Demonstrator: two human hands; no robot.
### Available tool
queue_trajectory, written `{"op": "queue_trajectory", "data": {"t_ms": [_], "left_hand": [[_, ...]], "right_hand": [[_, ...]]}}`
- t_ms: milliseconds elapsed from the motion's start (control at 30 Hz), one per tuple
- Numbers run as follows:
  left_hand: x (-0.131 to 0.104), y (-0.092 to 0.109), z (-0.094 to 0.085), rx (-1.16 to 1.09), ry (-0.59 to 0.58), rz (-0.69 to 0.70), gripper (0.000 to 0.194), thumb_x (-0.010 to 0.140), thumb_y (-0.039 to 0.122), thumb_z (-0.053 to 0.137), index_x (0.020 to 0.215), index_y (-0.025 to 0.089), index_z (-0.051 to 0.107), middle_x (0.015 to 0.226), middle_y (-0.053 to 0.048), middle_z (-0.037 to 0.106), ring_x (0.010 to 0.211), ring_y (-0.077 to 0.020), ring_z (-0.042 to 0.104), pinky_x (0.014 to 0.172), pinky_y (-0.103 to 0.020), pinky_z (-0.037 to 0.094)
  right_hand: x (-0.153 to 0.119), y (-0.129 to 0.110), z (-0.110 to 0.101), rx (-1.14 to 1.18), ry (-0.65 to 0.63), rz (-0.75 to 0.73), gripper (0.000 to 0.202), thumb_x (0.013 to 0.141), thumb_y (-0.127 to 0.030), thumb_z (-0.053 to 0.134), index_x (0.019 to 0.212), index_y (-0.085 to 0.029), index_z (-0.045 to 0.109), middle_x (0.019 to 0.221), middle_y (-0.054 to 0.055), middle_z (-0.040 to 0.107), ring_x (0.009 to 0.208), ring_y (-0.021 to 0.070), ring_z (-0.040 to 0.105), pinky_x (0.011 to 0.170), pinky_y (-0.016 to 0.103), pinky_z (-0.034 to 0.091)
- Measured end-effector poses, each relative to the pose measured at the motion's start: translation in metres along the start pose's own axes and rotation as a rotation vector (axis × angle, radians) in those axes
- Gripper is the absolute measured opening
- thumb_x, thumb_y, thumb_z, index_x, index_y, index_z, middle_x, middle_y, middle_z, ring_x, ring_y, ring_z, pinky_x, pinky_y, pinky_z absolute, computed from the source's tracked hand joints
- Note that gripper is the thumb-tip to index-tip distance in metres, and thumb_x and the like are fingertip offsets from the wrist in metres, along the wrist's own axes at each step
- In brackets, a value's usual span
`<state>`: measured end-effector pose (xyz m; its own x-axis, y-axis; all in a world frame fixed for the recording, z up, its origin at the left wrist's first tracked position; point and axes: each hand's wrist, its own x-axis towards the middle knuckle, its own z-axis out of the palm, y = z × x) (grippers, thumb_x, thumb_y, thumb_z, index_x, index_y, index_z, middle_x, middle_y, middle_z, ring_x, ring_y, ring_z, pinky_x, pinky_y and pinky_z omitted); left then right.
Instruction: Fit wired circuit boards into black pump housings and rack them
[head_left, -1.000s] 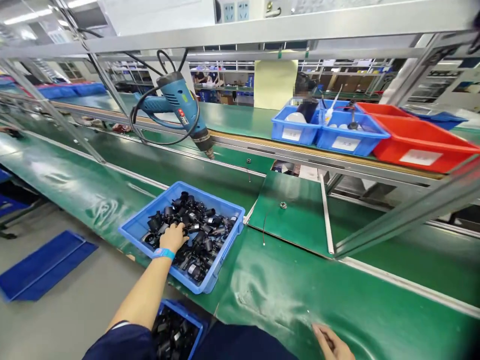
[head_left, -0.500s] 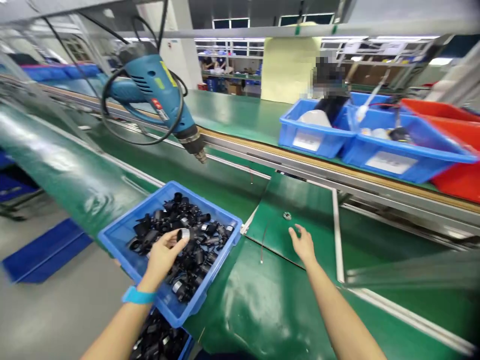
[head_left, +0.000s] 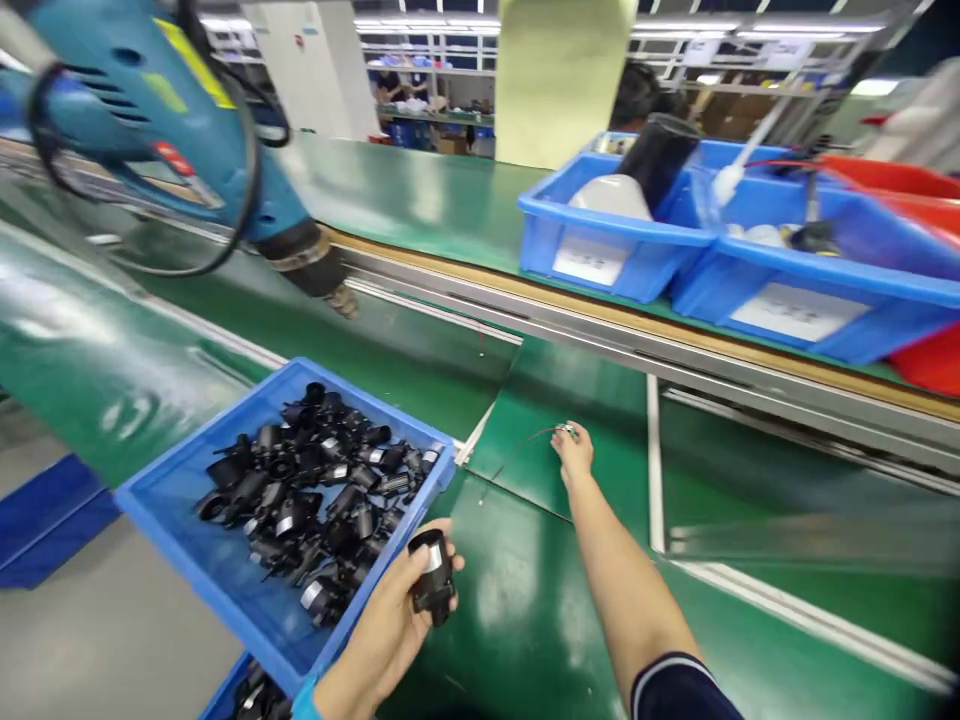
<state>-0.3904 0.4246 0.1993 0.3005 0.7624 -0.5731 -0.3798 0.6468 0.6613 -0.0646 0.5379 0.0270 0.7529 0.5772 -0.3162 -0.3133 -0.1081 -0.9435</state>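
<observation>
My left hand (head_left: 401,610) is wrapped round a black cylindrical plastic housing (head_left: 432,575) that bears a pale label. It is held just right of a blue bin (head_left: 180,570) full of similar black parts (head_left: 300,490). Farther off, over the green work surface (head_left: 517,600), my right hand (head_left: 573,452) pinches a small round part (head_left: 568,430), mostly covered by the fingers. A thin dark wire (head_left: 517,448) trails leftward from it, with a tiny pale end lying on the surface.
A blue-green heat gun (head_left: 195,140) hangs at the upper left, nozzle pointing down. Blue bins (head_left: 615,235) with white labels and a red bin (head_left: 930,355) stand on the raised shelf. Under the big bin sits another blue bin (head_left: 225,690) of black parts.
My left hand has lifted the black housing out of the bin and brought it right and nearer. My right hand has closed on the small round part that lay on the surface.
</observation>
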Motion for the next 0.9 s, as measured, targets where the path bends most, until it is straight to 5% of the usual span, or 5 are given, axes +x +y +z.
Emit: {"op": "queue_trajectory", "data": {"t_ms": [267, 333, 467, 667, 900], "left_hand": [[0.01, -0.009, -0.006, 0.532, -0.224, 0.127, 0.046, 0.084, 0.051, 0.072, 0.115, 0.023, 0.054, 0.113, -0.007, 0.063, 0.096, -0.0185, 0.06, 0.081, -0.032, 0.057], [0.012, -0.013, -0.005, 0.63, -0.254, 0.197, 0.049, 0.08, 0.05, 0.076, 0.116, 0.022, 0.057, 0.116, -0.007, 0.063, 0.102, -0.0202, 0.061, 0.088, -0.032, 0.057], [0.006, -0.033, 0.004, 0.85, -0.399, 0.274, 0.055, 0.072, 0.044, 0.082, 0.118, 0.02, 0.063, 0.116, -0.009, 0.064, 0.107, -0.0226, 0.064, 0.094, -0.03, 0.055], [-0.031, -0.065, 0.028, 0.973, -0.682, 0.347, 0.047, 0.078, 0.036, 0.078, 0.119, 0.021, 0.063, 0.119, -0.01, 0.064, 0.112, -0.0226, 0.063, 0.097, -0.03, 0.054], [-0.072, -0.077, 0.037, 1.004, -0.835, 0.299, 0.072, 0.076, 0.028, 0.08, 0.139, 0.026, 0.047, 0.114, -0.008, 0.068, 0.105, -0.0216, 0.067, 0.096, -0.032, 0.054]], "right_hand": [[-0.13, -0.073, -0.081, 0.585, -0.29, 0.029, 0.045, 0.076, -0.041, 0.071, 0.113, -0.022, 0.054, 0.119, 0.006, 0.065, 0.095, 0.0164, 0.069, 0.097, 0.039, 0.054], [-0.172, -0.097, -0.102, 0.45, -0.349, -0.023, 0.049, 0.076, -0.031, 0.077, 0.119, -0.023, 0.053, 0.126, 0.005, 0.062, 0.096, 0.0137, 0.068, 0.093, 0.032, 0.055], [-0.248, -0.138, -0.141, 0.107, -0.51, -0.121, 0.049, 0.086, -0.036, 0.071, 0.128, -0.027, 0.048, 0.13, 0.006, 0.059, 0.074, 0.0076, 0.06, 0.055, 0.019, 0.048], [-0.327, -0.174, -0.182, -0.598, -0.497, -0.533, 0.047, 0.076, -0.046, 0.081, 0.118, -0.026, 0.071, 0.108, 0.005, 0.059, 0.088, 0.0126, 0.057, 0.081, 0.027, 0.051], [-0.362, -0.178, -0.204, -0.863, -0.559, -0.643, 0.052, 0.072, -0.055, 0.08, 0.113, -0.023, 0.074, 0.091, 0.002, 0.061, 0.075, 0.0106, 0.057, 0.068, 0.022, 0.044]]}}
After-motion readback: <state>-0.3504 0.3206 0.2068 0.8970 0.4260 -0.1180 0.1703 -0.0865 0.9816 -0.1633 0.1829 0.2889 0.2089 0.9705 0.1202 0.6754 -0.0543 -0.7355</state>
